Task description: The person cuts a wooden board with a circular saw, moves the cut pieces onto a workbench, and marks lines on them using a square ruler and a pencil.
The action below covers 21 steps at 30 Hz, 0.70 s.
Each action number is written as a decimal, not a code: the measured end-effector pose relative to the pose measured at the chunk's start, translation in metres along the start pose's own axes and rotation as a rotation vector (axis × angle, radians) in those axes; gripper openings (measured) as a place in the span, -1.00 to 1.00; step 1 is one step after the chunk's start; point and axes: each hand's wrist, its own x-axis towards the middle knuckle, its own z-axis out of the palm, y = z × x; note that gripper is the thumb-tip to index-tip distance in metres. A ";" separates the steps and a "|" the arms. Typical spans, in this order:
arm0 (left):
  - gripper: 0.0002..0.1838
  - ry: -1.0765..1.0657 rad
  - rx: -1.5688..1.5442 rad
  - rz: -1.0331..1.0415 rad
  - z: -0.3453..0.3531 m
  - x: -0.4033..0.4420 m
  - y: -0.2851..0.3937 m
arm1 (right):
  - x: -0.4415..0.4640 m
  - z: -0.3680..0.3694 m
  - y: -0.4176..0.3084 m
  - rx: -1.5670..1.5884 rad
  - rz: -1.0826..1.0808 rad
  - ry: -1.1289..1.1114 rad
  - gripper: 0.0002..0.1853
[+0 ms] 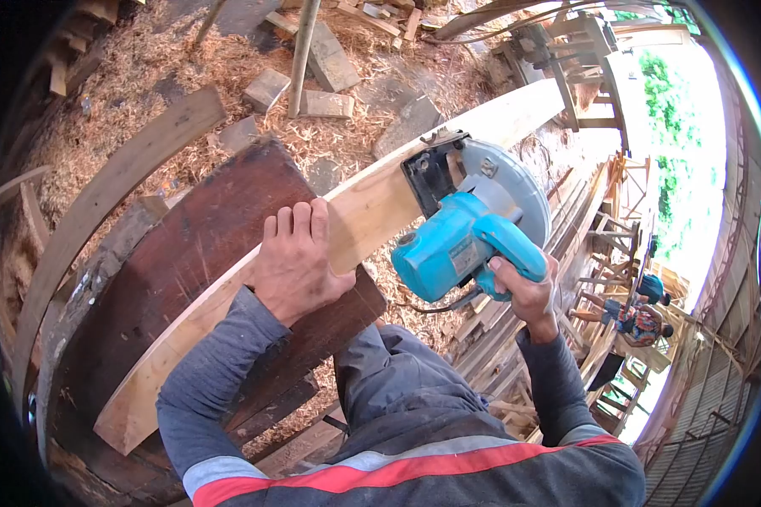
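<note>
A long pale wooden plank (369,205) runs diagonally across a dark reddish-brown wooden block (220,198). My left hand (300,266) presses on the plank, its fingers bent over the far edge and its thumb lying along the top face. In my right hand (524,291) is the handle of a teal circular saw (448,249). The saw's black base plate rests on the plank, to the right of my left hand. A grey guard covers the upper part of the saw; the blade itself is hidden. A dark cord hangs below the saw body.
A curved board (101,198) stands at the left. Wood shavings (177,63) and offcuts (334,55) cover the ground around a thin upright pole (303,59). Stacked long boards (516,355) lie at the right. Farther off, people (643,321) are beside wooden frames.
</note>
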 end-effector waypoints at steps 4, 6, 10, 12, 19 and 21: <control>-0.01 -0.017 0.009 -0.009 -0.002 -0.001 0.001 | 0.000 0.001 0.000 0.013 0.009 -0.009 -0.80; -0.01 -0.026 0.010 -0.011 -0.002 -0.001 0.001 | 0.001 0.001 0.001 -0.013 -0.001 -0.010 -0.79; 0.00 -0.021 0.000 -0.009 -0.003 -0.003 0.003 | 0.000 0.001 -0.004 -0.025 0.005 -0.011 -0.79; 0.03 -0.018 0.018 0.003 -0.004 -0.002 0.004 | 0.001 0.002 -0.001 -0.017 -0.010 -0.001 -0.79; 0.01 -0.024 0.001 -0.016 -0.003 -0.001 0.003 | 0.008 0.003 -0.002 -0.036 -0.028 -0.003 -0.81; 0.04 -0.047 -0.004 -0.018 -0.003 0.000 0.002 | 0.011 0.003 -0.004 -0.062 -0.034 -0.010 -0.83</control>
